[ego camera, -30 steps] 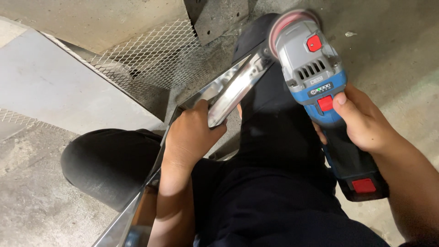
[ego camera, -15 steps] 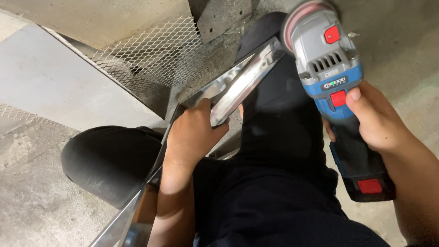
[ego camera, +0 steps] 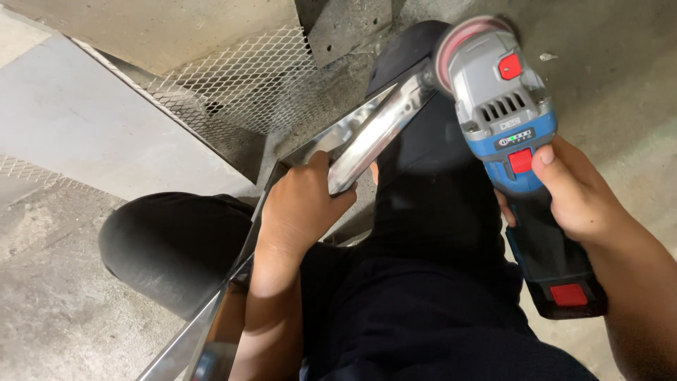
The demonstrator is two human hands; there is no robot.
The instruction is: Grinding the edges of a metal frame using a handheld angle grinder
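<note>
Two hands: grinder (ego camera: 511, 141), steel bar (ego camera: 367, 137) (shiny)

A metal workshop: bare concrete floor (ego camera: 620, 92), expanded-metal mesh (ego camera: 233, 85), cordless angle grinder (ego camera: 515, 141), polished steel strip (ego camera: 367, 137).

A: Any room around that shiny metal strip (ego camera: 367, 137)?

B: Tight. Grinder (ego camera: 504, 120) blocks its far end, black-trousered legs (ego camera: 423, 212) sit right under it, mesh panel (ego camera: 240, 92) crowds the left. Bare concrete floor (ego camera: 620, 77) far right is open.
</note>
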